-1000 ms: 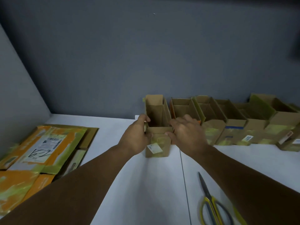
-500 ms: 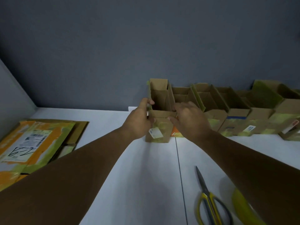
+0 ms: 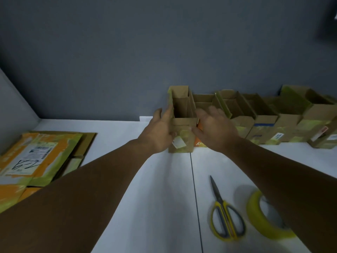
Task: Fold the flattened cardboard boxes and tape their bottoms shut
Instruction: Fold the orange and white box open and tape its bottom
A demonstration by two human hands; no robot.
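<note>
Both hands are up at the back of the white worktop (image 3: 155, 207), one on each side of an upright, open-topped cardboard box (image 3: 182, 128). The left hand (image 3: 158, 134) lies flat against the box's left wall, its fingers (image 3: 165, 115) straight and slightly apart, curled round nothing. The right hand (image 3: 216, 130) is at the box's right edge, fingers (image 3: 213, 111) spread and loose; whether it is actually touching the cardboard is hard to say. The box stands at the left end of a row of folded boxes (image 3: 264, 123) lined up against the grey wall (image 3: 164, 52). Far left lies a stack of flattened boxes (image 3: 36, 157). Near the right forearm, yellow-handled scissors (image 3: 225, 220) lie closed, just beside a roll of yellow-green tape (image 3: 255, 214).
</note>
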